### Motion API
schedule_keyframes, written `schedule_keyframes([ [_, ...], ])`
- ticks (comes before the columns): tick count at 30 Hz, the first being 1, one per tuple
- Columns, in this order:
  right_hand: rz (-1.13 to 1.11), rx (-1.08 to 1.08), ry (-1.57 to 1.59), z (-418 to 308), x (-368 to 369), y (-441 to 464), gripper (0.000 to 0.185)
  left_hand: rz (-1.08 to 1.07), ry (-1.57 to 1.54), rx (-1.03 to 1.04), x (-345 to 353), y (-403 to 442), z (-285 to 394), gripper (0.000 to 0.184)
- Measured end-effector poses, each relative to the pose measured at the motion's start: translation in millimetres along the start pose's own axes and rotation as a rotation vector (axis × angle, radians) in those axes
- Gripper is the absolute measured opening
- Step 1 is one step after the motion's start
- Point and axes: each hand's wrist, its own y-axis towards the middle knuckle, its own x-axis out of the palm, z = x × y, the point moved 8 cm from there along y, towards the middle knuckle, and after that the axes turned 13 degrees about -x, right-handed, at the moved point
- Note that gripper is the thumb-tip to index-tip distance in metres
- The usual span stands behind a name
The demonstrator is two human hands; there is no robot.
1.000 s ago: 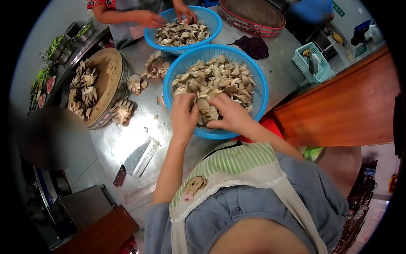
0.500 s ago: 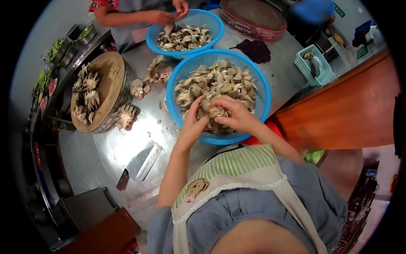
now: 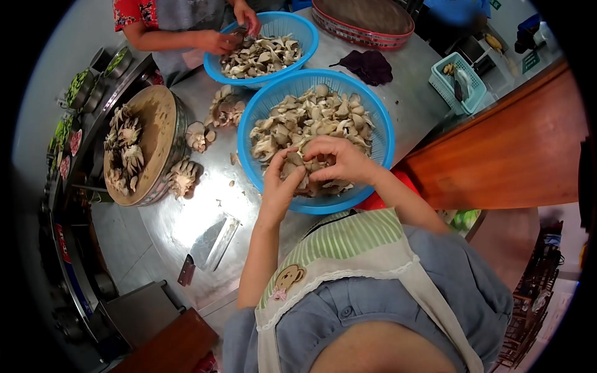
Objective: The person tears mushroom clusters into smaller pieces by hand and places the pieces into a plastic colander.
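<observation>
The nearer blue basket [image 3: 387, 133] is filled with torn grey-brown oyster mushrooms [image 3: 317, 115]. Over its near side, my left hand [image 3: 281, 186] pinches an oyster mushroom piece [image 3: 291, 165] between thumb and fingers. Close beside it, my right hand [image 3: 341, 160] curls round oyster mushroom as well, thumb and fingertips bent inward; the exact piece is partly hidden by the fingers. Both hands are inside the rim, almost touching each other. More mushrooms lie beneath them.
Opposite, a person's hands [image 3: 224, 38] work over another blue basket [image 3: 311, 46] of mushrooms. Mushroom clusters rest on a round chopping block [image 3: 163, 133] and beside it. A cleaver [image 3: 214, 242] lies on the metal table [image 3: 168, 214]. A purple-black leafy item [image 3: 371, 67] sits behind my basket.
My hands have shifted slightly, the right one moving up a little, its thumb and fingers more visibly apart. The other person's hands have lowered toward the far basket. The view has shifted slightly.
</observation>
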Motion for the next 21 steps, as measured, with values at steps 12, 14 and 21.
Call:
schedule_keyframes([
  [12, 0.064, -0.192, -0.312, -10.3, -3.8, 5.1, 0.020, 0.121, 0.280, 0.205, 1.1, -4.5, 10.0, 0.039],
  [14, 0.126, -0.096, -0.238, -4.9, -9.1, 4.5, 0.018, 0.122, 0.220, 0.194, 0.2, -8.3, 14.2, 0.039],
  [21, 0.362, -0.079, -0.363, -0.8, -54.4, 0.4, 0.022, 0.203, 0.076, 0.176, -24.2, -17.0, 26.1, 0.046],
])
